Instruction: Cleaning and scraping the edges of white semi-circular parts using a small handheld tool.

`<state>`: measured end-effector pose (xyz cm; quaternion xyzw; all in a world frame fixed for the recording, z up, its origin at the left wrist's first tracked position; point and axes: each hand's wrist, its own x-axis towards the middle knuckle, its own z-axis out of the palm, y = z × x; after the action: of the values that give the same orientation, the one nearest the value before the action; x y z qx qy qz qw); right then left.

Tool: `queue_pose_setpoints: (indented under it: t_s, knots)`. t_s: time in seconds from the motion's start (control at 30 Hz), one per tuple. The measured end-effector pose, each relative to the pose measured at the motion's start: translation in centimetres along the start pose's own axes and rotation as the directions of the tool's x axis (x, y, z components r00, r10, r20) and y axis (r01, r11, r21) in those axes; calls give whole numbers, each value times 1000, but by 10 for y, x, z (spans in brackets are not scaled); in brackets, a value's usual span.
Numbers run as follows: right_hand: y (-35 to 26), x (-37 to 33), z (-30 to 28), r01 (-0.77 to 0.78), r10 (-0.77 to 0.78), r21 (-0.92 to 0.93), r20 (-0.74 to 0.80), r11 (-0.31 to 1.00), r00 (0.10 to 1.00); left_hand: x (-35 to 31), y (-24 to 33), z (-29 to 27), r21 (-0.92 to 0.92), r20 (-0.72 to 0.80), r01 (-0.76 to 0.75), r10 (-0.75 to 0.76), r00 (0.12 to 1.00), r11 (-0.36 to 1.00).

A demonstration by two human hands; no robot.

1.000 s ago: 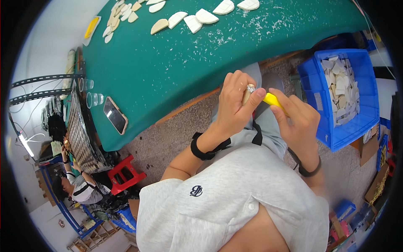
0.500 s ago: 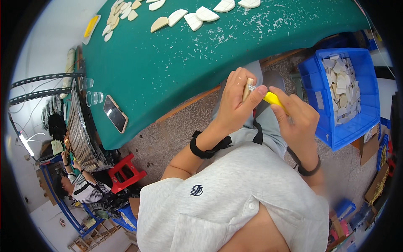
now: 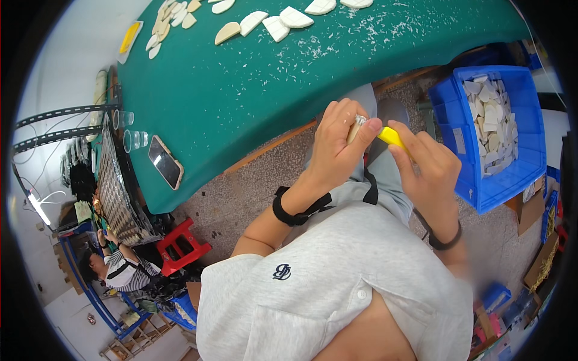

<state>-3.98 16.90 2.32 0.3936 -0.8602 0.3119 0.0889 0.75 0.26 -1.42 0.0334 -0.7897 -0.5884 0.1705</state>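
Note:
My left hand (image 3: 338, 141) is closed around a small cream-coloured piece (image 3: 353, 130), its thumb pressed along one side and whitish shavings at the top. In my right hand (image 3: 432, 168) is a yellow-handled tool (image 3: 391, 137), pinched between thumb and fingers. The tool's tip points at the piece, but my left thumb hides where they meet, so its blade is not plainly seen. Both hands are over my lap, in front of the table's edge. Several half-round white pieces (image 3: 296, 18), some with scored lines, lie at the far side of the green-covered table (image 3: 241, 108).
White shavings (image 3: 337, 48) are strewn over the cloth. A phone (image 3: 165, 162) and clear plastic cups (image 3: 135, 141) sit at the table's left. To my right stands a blue crate (image 3: 475, 186) of pale pieces. A red stool (image 3: 180, 246) and another person (image 3: 123, 268) are at left.
The piece and the yellow tool have shifted slightly between my fingers, and my right hand has moved a little to the right. The other person's arms at left have moved.

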Motion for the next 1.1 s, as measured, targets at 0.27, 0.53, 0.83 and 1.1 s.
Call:
queue_pose_setpoints:
  t_s: [0.27,0.53,0.83,1.1]
  knots:
    - [7,-4,4,-77,87,122,-74,990,993,2,3,0,-13,-2,14,-14,1000,1000]
    - [3,-2,3,-16,19,112,-28,994,999,2,1,-2,25,2,-12,12,1000,1000]
    - [3,-4,-1,3,-2,70,-8,998,1000,0,-1,-2,74,19,-70,69,997,995]
    - [2,-5,-1,12,-12,4,-1,1000,1000,-1,-4,0,52,1,-58,58,998,997]
